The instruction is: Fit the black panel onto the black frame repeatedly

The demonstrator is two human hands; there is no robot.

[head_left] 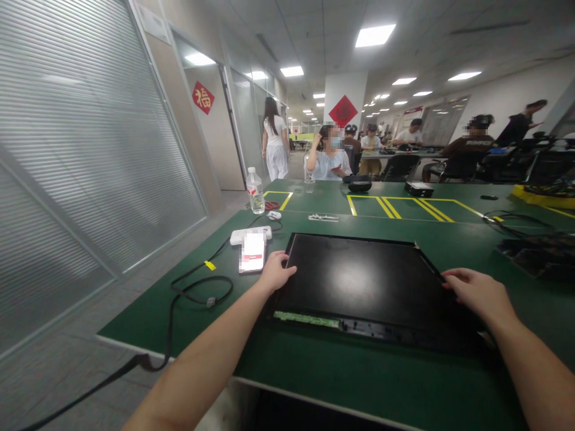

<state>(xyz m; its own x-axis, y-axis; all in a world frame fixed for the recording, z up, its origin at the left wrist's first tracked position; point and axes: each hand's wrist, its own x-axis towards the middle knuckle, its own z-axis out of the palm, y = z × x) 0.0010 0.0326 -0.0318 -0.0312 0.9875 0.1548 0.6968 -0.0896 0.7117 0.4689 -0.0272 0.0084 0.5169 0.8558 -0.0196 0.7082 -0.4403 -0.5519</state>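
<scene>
While both hands are on the black display panel point(354, 278), it sits just right of centre in the lower half of the frame, over the green table point(368, 383). Left hand point(277, 272): closed on the panel's left edge, thumb over the front face, other fingers partly hidden. Right hand point(478, 290): fingers nearly together, pinching the right edge; thumb contact hard to see. Can't tell if the panel lies fully flat or is tipped a bit.

Green circuit board point(308, 319) runs along the left part of the panel's near edge. Phone point(252, 254), screen lit, is just beside the left hand, touching or almost touching a white elongated device point(237, 238) behind it. Black cable point(169, 323) loops at lower left. Clear water bottle point(256, 194) stands upright, left of top centre. Masked co-worker point(332, 163) sits beyond the table, upper centre.
</scene>
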